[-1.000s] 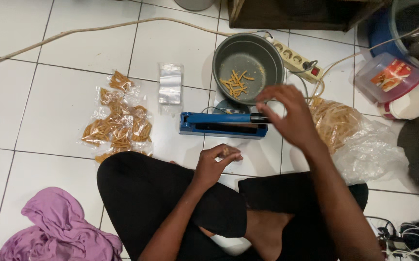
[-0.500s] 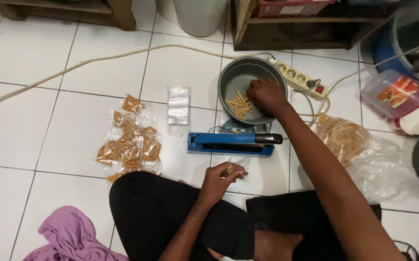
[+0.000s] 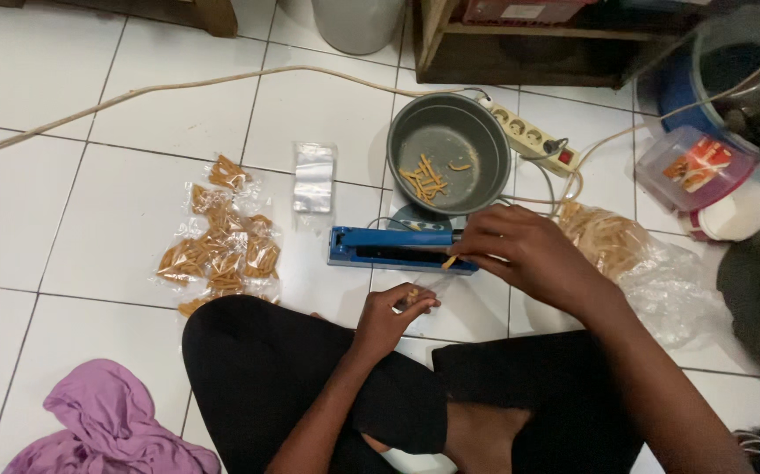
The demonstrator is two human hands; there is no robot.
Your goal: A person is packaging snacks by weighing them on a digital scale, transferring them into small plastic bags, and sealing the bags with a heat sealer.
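Observation:
I sit cross-legged on a white tiled floor. My left hand [image 3: 390, 318] pinches a small clear bag with a few orange snack sticks in it, just in front of a blue heat sealer [image 3: 389, 248]. My right hand [image 3: 520, 253] hovers over the sealer's right end, its fingers closed on an orange snack stick. Behind the sealer stands a grey pot [image 3: 448, 152] with several snack sticks on its bottom.
Several filled snack bags [image 3: 220, 237] lie at the left beside a stack of empty clear bags [image 3: 313, 177]. A large plastic bag of snacks [image 3: 630, 254] sits at the right. A power strip [image 3: 534, 136], cords, lidded tubs [image 3: 694, 167] and purple cloth [image 3: 108, 426] surround me.
My right hand has come back from the pot toward the sealer, now with a snack stick in its fingers. My left hand has stayed with the small bag.

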